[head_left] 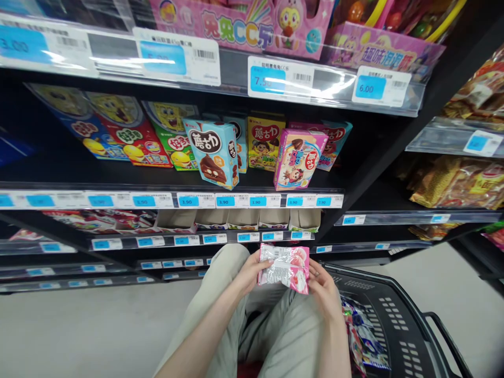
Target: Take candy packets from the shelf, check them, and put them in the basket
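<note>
A pink and silver candy packet (284, 266) is held flat above my knees, its printed back facing up. My left hand (252, 272) grips its left edge, with the thumb lying over the wrapper. At the right edge, my right hand (321, 283) pinches the packet between thumb and fingers. Just beyond the packet is a low shelf with open cardboard display trays (243, 218). Beside my right forearm stands a dark shopping basket (388, 294) with several shiny candy packets (364, 336) inside.
Ahead, a black shelf carries a blue snack box (212, 152), a pink snack box (300, 157) and SpongeBob boxes (129, 131). Price-tag rails (232, 200) run along the shelf edges. Bagged snacks (460, 181) fill the shelves at right. Grey floor (98, 325) shows at left.
</note>
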Available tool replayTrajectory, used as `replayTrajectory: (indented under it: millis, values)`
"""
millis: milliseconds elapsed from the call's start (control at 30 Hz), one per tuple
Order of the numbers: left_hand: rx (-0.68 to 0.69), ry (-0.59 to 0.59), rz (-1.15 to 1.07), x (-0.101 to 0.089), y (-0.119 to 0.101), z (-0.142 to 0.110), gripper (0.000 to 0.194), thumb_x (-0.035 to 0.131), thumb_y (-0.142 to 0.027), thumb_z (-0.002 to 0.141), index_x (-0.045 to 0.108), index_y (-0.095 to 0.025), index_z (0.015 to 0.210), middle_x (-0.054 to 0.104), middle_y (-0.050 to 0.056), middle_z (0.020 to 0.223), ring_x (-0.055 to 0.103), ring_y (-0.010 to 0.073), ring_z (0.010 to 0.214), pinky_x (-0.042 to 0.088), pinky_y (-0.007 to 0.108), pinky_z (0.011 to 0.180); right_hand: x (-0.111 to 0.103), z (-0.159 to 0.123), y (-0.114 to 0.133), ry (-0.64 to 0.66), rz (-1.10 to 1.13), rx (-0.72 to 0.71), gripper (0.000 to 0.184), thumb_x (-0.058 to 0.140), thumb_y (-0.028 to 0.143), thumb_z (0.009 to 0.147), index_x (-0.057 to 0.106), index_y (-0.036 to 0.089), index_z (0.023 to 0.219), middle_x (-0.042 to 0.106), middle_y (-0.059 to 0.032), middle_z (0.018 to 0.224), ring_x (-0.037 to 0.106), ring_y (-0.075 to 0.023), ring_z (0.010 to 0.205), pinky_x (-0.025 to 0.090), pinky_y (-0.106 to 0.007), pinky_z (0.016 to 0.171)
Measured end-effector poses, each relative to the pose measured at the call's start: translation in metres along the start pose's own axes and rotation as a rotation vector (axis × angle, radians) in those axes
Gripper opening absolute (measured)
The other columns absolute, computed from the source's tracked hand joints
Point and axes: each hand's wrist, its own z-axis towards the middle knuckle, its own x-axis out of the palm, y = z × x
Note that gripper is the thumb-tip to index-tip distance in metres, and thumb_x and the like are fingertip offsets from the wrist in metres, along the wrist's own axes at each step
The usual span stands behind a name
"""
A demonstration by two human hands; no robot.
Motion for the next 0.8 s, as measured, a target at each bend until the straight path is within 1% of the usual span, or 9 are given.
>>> replayTrajectory:
  millis: [67, 200, 367, 433, 533, 600, 800]
  values:
    - [-0.004, -0.005, 0.007, -0.0014, -0.0003, 0.0010, 0.041, 0.072, -0.021, 0.057, 0.060, -0.011, 0.095, 0.066, 0.010, 0.092, 0.060, 0.0237, 0.083, 0.045, 0.033, 0.074, -0.0004, 0.0008, -0.0016, -0.017, -0.013, 0.007, 0.044, 0.066, 0.018, 0.061, 0.058, 0.022, 0.104, 0.065, -0.0061, 0.097, 0.059, -0.0211, 0.084, 0.045, -0.031, 0.070]
    - [-0.020, 0.008, 0.014, -0.0032, 0.0001, 0.0018, 0.040, 0.071, -0.019, 0.058, 0.060, -0.011, 0.096, 0.066, 0.010, 0.091, 0.061, 0.0233, 0.081, 0.045, 0.034, 0.073, -0.0031, 0.0035, -0.0073, -0.082, -0.067, -0.015, 0.035, 0.064, 0.023, 0.066, 0.059, 0.020, 0.101, 0.067, -0.0041, 0.086, 0.060, -0.0183, 0.077, 0.044, -0.029, 0.069]
    - [-0.013, 0.020, 0.015, -0.0036, 0.0024, 0.0020, 0.041, 0.070, -0.019, 0.060, 0.059, -0.012, 0.099, 0.065, 0.010, 0.094, 0.060, 0.0229, 0.085, 0.044, 0.033, 0.076, -0.0027, 0.0049, -0.0090, -0.145, -0.105, -0.049, 0.033, 0.064, 0.025, 0.066, 0.061, 0.020, 0.099, 0.067, -0.0044, 0.085, 0.060, -0.0195, 0.078, 0.045, -0.030, 0.070]
    - [-0.002, 0.022, 0.014, -0.0039, 0.0029, 0.0026, 0.039, 0.070, -0.020, 0.061, 0.059, -0.012, 0.098, 0.065, 0.010, 0.095, 0.059, 0.0231, 0.086, 0.043, 0.033, 0.077, -0.0004, 0.0039, -0.0062, -0.128, -0.078, -0.051, 0.033, 0.063, 0.024, 0.067, 0.060, 0.020, 0.100, 0.067, -0.0057, 0.091, 0.060, -0.0210, 0.083, 0.045, -0.031, 0.071]
    - [0.018, 0.011, 0.015, -0.0045, 0.0030, 0.0036, 0.039, 0.069, -0.022, 0.062, 0.059, -0.012, 0.098, 0.065, 0.010, 0.095, 0.059, 0.0235, 0.086, 0.043, 0.034, 0.077, 0.0033, 0.0022, -0.0017, -0.051, -0.024, -0.039, 0.042, 0.063, 0.020, 0.064, 0.057, 0.021, 0.106, 0.064, -0.0071, 0.102, 0.058, -0.0229, 0.090, 0.045, -0.033, 0.074]
    - [0.027, 0.000, 0.017, -0.0049, 0.0029, 0.0040, 0.039, 0.069, -0.022, 0.061, 0.059, -0.012, 0.098, 0.065, 0.010, 0.094, 0.060, 0.0238, 0.085, 0.044, 0.035, 0.077, 0.0045, 0.0021, -0.0009, -0.021, -0.007, -0.027, 0.047, 0.063, 0.017, 0.063, 0.056, 0.022, 0.109, 0.063, -0.0069, 0.104, 0.058, -0.0227, 0.090, 0.045, -0.033, 0.074]
    - [0.033, -0.025, 0.042, -0.0028, 0.0020, 0.0036, 0.039, 0.070, -0.019, 0.059, 0.059, -0.012, 0.096, 0.065, 0.009, 0.093, 0.059, 0.0232, 0.087, 0.043, 0.032, 0.077, 0.0041, 0.0047, -0.0064, -0.075, 0.028, -0.008, 0.041, 0.063, 0.016, 0.066, 0.058, 0.021, 0.106, 0.068, -0.0031, 0.086, 0.061, -0.0182, 0.076, 0.046, -0.029, 0.066]
